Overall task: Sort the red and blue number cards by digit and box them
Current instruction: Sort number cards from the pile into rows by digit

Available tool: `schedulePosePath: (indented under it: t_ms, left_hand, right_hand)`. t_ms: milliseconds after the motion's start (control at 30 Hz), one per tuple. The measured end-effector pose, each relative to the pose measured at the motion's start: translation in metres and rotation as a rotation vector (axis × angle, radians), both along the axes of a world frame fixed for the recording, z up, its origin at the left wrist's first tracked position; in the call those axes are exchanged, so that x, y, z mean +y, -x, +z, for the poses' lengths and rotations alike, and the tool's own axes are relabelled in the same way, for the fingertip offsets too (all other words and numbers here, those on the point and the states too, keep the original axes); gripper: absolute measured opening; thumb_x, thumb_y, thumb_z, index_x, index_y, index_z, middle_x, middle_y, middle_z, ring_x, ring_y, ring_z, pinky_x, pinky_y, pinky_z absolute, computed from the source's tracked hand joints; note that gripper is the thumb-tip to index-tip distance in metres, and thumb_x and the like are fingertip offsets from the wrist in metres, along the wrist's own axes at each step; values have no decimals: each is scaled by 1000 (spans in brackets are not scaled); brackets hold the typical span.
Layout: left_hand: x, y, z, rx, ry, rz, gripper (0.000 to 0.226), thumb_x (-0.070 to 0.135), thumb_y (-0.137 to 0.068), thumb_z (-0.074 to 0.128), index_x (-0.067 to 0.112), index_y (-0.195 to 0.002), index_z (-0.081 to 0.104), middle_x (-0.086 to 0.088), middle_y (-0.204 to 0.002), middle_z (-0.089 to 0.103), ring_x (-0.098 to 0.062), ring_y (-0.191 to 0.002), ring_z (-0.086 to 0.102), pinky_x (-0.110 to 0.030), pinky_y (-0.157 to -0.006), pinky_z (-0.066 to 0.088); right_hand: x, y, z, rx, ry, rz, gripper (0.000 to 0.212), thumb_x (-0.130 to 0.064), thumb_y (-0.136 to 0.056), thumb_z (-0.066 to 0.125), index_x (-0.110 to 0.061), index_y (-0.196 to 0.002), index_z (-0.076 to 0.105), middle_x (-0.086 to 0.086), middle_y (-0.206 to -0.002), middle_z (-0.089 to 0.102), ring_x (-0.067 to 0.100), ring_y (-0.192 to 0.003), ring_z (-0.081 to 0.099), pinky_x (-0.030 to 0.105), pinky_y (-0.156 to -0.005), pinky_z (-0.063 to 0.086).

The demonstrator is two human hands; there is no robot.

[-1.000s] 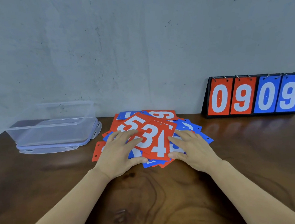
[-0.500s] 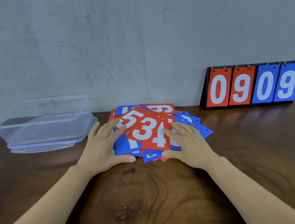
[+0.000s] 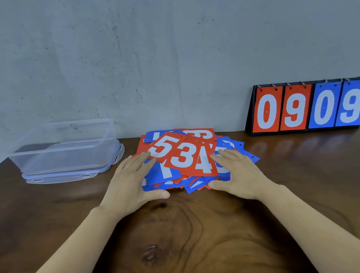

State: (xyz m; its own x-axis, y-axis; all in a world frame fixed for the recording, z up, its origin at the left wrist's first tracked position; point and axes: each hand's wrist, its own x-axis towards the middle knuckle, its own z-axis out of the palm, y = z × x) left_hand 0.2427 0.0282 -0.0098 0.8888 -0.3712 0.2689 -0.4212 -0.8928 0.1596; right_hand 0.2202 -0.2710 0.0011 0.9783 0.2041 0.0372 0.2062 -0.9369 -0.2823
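Each grip apart, fingers straight, the left hand [image 3: 131, 184] and right hand [image 3: 242, 174] press the sides of the card pile [image 3: 183, 157] on the desk [image 3: 183, 234]. Left of the pile stands a clear box [image 3: 66, 146]; right and behind it, a scoreboard [image 3: 309, 107].

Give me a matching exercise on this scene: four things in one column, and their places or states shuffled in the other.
Column 1
1. clear box
2. scoreboard
3. red 3 card
4. left hand

Column 2
A. far right, standing upright
B. face up in the card pile
C. fingers straight, flat against the pile's left side
D. far left, open-topped

Pairs: 1-D, 2-A, 3-B, 4-C
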Motion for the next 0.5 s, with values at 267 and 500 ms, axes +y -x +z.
schedulePosePath:
  t_ms: [267, 500]
  left_hand:
    - [-49, -5, 12, 39, -104, 95, 122, 88, -62, -15, 15, -153, 19, 0, -160, 17, -11, -148, 7, -32, -118, -4]
    - [-43, 60, -4, 73, -251, 147, 127, 85, -54, -31, 17, -154, 9, 1, -162, 9, -14, -149, 2, -40, -118, -4]
  right_hand:
    - [61, 3, 8, -38, 99, 135, 78, -66, -93, 31, -23, -154, 11, 1, -162, 2, 17, -148, -2, 37, -119, -3]
    - [28, 59, -7, -37, 278, 281, 73, -67, -91, 11, -31, -154, 7, -6, -161, -2, 12, -148, -9, 31, -115, -12]
